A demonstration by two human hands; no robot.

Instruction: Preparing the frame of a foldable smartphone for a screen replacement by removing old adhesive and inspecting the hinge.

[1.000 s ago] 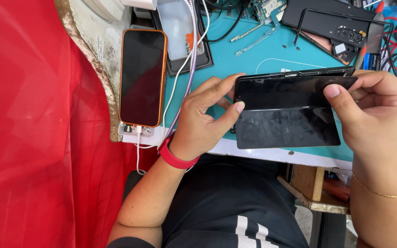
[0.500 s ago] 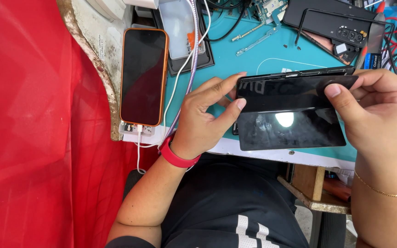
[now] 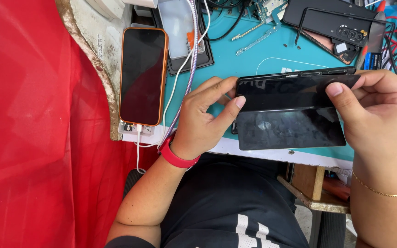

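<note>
Above the near edge of the teal-matted tabletop [image 3: 253, 50], a black, glossy, slab-shaped phone body with a separate dark glass screen panel [image 3: 292, 110] is held between both hands, clear of the mat and roughly level. The left hand [image 3: 205, 117] is closed on the left end, its thumb pressed against the short edge and its fingers curled over the top; the right hand [image 3: 373, 112] grips the right end, the thumb laid flat on the upper dark face. Two layers can be told apart: an upper, narrower black piece tilted slightly up at its far edge, and a lower glossy sheet whose front edge juts towards the person, so the two parts are judged to be neither fully parted nor seated flush. The work is therefore taken to be midway, with the aligning or parting of the layers left to do; which of the two is meant cannot be told. The lower sheet looks smudged and reflects a pale patch of light, and no crack can be made out on it. Beside the left hand, an orange-cased smartphone with a dark screen [image 3: 143, 76] lies face up, plugged into a white charging cable [image 3: 138, 151]. Farther back on the mat are a black phone back cover with a camera cluster [image 3: 331, 20] and thin metal strips [image 3: 253, 39], untouched.
</note>
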